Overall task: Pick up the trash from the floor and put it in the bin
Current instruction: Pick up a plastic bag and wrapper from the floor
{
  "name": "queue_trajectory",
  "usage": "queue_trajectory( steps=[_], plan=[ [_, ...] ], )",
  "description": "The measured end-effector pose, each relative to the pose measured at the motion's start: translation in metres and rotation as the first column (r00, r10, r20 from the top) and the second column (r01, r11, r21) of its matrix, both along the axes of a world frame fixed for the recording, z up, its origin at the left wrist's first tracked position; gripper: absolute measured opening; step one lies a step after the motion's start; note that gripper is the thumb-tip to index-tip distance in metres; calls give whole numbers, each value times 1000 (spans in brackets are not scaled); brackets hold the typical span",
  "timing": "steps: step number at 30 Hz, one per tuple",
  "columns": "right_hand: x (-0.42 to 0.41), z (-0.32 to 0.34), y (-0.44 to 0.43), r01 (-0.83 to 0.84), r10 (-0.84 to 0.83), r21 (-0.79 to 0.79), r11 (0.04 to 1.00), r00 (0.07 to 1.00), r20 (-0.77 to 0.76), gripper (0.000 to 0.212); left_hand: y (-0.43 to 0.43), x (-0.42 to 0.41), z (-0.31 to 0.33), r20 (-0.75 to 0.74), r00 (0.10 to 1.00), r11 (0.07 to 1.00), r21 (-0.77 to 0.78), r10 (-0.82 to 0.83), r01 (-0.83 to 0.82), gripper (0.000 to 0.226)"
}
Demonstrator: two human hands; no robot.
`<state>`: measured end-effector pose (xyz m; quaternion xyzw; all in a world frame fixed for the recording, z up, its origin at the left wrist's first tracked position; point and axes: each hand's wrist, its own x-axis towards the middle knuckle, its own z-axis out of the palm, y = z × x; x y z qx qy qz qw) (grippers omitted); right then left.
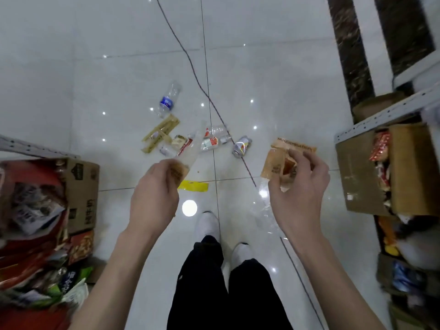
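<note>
My left hand [154, 194] grips a clear plastic wrapper [192, 148] with a brown printed end; it sticks up and away from the hand. My right hand [300, 186] pinches an orange-brown snack packet [281, 160]. Trash lies on the white tile floor ahead: a clear bottle with a blue label [167, 100], tan wrappers [162, 134], two small bottles with red labels [214, 139], a crushed can [241, 146] and a yellow wrapper [194, 186] close to my feet. No bin is clearly visible.
A cardboard box [81, 194] full of packets stands at the left, with more packets piled below it. At the right, a metal shelf [381, 117] holds an open carton [357, 177] of snacks. A thin cable [190, 63] crosses the floor diagonally.
</note>
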<state>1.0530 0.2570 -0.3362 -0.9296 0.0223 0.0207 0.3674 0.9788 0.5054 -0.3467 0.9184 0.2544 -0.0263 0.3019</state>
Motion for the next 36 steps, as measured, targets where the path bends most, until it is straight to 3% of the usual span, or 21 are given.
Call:
queue_trajectory(
  steps=[7,14,20,28,36],
  plan=[
    [-32,200,-24,0,-7,81,997,996,87,51,-52,-35,188,88,996,999,-51,-8,12,28],
    [-90,295,-62,41,-47,40,998,989,142,51,-95,-85,298,179,984,997,-64,-24,36,30],
    [-172,315,-94,142,-147,42,989,970,195,50,-124,-143,318,192,978,994,-64,-80,93,28],
    [-330,310,-137,315,-314,18,949,938,149,52,-174,-246,313,190,949,955,-109,-252,275,30],
    [-474,316,-213,559,-552,-1,829,819,154,52,-254,-337,308,192,834,828,-132,-518,545,31]
  ],
)
